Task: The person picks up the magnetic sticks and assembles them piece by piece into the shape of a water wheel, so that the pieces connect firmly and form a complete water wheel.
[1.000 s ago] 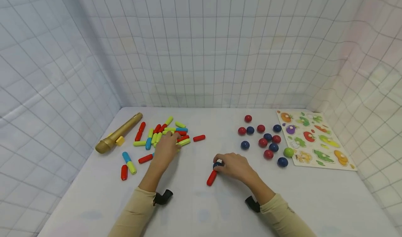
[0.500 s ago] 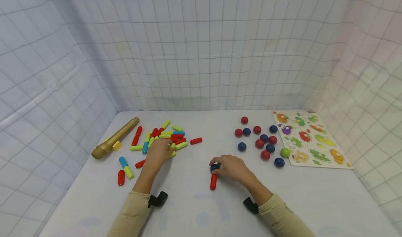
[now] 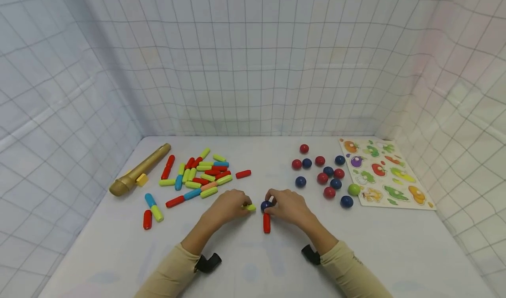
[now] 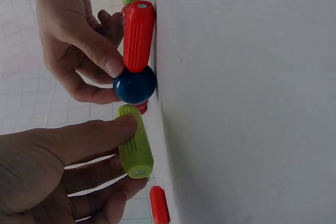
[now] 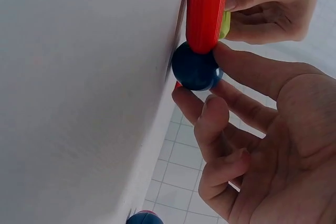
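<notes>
My right hand [image 3: 290,206] pinches a dark blue ball [image 5: 195,67] between thumb and fingers, low over the table. A red ridged rod [image 5: 206,11] is joined to the ball's near side and points toward me in the head view. Just left of the ball, my left hand [image 3: 228,208] holds a lime-green ridged rod [image 4: 135,142] between thumb and fingers. A small metal disc shows in the end of the green rod in the left wrist view. One end of the green rod is close to the blue ball.
Left lie several red, blue and lime rods [image 3: 205,192], a lone red rod [image 3: 243,174] and a gold microphone [image 3: 140,168] beside a yellow block [image 3: 142,179]. Right are several red and blue balls [image 3: 322,178], a green ball [image 3: 354,189] and a vegetable puzzle board [image 3: 389,175].
My left hand has taken a lime-green rod from the pile and carried it right, close to the blue ball. The right hand still holds the ball; its red rod has swung to point straight toward me.
</notes>
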Demonstrator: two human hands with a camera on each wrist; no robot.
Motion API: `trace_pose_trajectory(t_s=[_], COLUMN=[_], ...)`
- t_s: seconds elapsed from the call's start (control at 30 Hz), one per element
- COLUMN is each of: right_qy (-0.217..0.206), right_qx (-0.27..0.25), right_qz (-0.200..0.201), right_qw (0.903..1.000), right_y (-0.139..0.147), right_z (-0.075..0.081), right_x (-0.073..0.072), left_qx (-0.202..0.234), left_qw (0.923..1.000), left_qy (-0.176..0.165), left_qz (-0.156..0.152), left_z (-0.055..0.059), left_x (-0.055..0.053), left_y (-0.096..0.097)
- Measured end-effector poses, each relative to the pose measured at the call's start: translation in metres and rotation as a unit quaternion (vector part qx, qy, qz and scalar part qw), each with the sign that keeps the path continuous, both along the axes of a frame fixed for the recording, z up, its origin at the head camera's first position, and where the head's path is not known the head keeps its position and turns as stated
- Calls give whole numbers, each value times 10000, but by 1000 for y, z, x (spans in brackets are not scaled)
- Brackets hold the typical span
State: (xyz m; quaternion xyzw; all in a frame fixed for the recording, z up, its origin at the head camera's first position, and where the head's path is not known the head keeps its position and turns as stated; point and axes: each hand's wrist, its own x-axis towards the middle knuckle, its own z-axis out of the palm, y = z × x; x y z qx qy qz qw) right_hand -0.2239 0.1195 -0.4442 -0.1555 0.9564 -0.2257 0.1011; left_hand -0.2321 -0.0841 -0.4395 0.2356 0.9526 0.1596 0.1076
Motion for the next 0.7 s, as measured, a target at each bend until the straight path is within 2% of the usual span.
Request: trace_pose_trajectory(t_s=[0.5,0.7], right_qy=[92,115], right_qx=[-139,-79], right_qz=[122,45], right_qw=[9998,9999], right_y=[-1,-3], right_z=[1,0], right_x=[1,2], left_qx=[46,84], left_qw=[9995,9994], left_qy=[-248,-276], left_qz=[-173,-179], left_z=[-8,-7], left_x=[3,6], left_y=[9,12])
